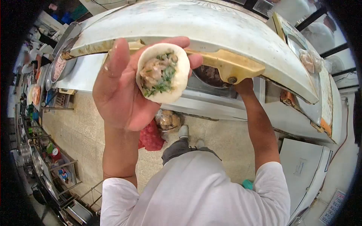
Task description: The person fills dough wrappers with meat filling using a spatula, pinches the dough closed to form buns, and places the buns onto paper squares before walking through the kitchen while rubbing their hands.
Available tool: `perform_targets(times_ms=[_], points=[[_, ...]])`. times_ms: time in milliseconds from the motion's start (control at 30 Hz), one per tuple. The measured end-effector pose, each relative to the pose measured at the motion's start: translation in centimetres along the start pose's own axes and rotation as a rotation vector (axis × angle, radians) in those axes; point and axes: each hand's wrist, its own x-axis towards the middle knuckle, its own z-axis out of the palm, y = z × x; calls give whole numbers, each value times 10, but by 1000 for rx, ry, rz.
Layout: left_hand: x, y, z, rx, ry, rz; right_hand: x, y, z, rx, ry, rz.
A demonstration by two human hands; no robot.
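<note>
A round white dough wrapper (180,71) with a filling of pale meat and chopped greens (160,73) lies on my left hand (124,90), raised near the camera. The thumb stands apart from it and fingertips show beyond its far edge. My right hand (244,86) reaches under the yellowed handle (226,62) of a white lid, beside a metal bowl (217,83) of brownish meat filling. The handle hides most of its fingers.
The white lid (188,22) arches over the worktop. At the left stands a metal bowl of pinkish food (58,69). A red mesh sack (151,137) and a bag of round brown items (168,120) lie on the floor. A white cabinet (301,169) is at right.
</note>
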Motion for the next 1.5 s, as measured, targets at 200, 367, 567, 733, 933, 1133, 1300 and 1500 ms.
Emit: perform_targets(times_ms=[200,367,567,733,933,1133,1300,1500], points=[[-6,-11,9,-8,189,65,15,9,44,-88,54,-39],[-10,-9,-3,70,87,-18,21,4,34,-15,2,-52],[-14,-15,-2,16,122,28,14,10,29,56,-46,-56],[-18,-17,2,108,198,16,-1,25,18,141,-90,-14],[-25,-27,-2,191,263,70,-26,43,-2,325,-124,102],[-42,-42,-19,87,250,22,-97,34,-40,848,-233,322],[-73,-78,-47,109,428,7,-186,-1,-83,1227,-491,387],[-116,-131,-115,-83,471,-75,-262,-32,-99,1260,-479,433]])
